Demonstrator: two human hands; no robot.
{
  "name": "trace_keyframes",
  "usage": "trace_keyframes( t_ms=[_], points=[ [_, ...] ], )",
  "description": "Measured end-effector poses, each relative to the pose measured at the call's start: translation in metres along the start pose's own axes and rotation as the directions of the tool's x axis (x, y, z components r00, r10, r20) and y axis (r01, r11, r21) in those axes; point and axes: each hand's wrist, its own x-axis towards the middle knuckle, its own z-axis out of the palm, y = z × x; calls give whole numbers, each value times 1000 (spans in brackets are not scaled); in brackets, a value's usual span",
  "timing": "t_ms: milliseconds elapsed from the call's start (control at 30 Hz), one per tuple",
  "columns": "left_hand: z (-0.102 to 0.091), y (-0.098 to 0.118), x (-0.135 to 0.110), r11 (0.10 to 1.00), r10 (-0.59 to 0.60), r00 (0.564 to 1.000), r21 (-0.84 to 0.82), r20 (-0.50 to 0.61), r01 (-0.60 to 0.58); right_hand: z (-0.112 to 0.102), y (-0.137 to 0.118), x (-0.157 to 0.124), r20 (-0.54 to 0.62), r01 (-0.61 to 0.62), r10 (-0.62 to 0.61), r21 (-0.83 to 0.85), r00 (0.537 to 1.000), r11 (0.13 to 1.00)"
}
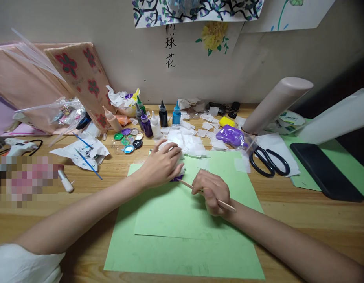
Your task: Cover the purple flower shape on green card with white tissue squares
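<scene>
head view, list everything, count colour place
paint bottles: at least seven, mixed, back centre
palette: one, multicoloured, centre left
brushes: two, blue, left
glue gun: one, white, left
board: one, peach, back left
pictures: three, mixed, wall
scraps: many, white, centre
packet: one, purple, centre right
block: one, yellow, beside packet
scissors: one, black handles, right
cylinder: one, greyish, back right
slab: one, black, right
sheets: several, green, centre, right
stick: one, pale, centre
left hand: one, bare, centre
right hand: one, bare, holding stick
</scene>
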Motion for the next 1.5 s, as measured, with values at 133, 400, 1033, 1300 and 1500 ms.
trace_keyframes(
  t_ms=[133,400,1033,1300,1500],
  points=[
    [-11,-6,-5,989,-135,989,-74,-59,131,-1,-1,1,1,-2,2,-13,1000,1000],
    [-4,6,2,1000,29,998,-14,64,-28,0,-1,1,3,-17,17,-37,1000,999],
    [-25,-15,-13,950,-293,916,-194,-273,246,-3,-1,4,71,19,-15,-56,997,998],
    [-14,-9,-54,636,-615,771,-682,-167,360,-2,1,6,177,42,-31,-59,984,997],
    [4,-1,-69,510,-611,789,-797,-72,322,-1,1,7,233,2,18,-87,972,996]
  ],
)
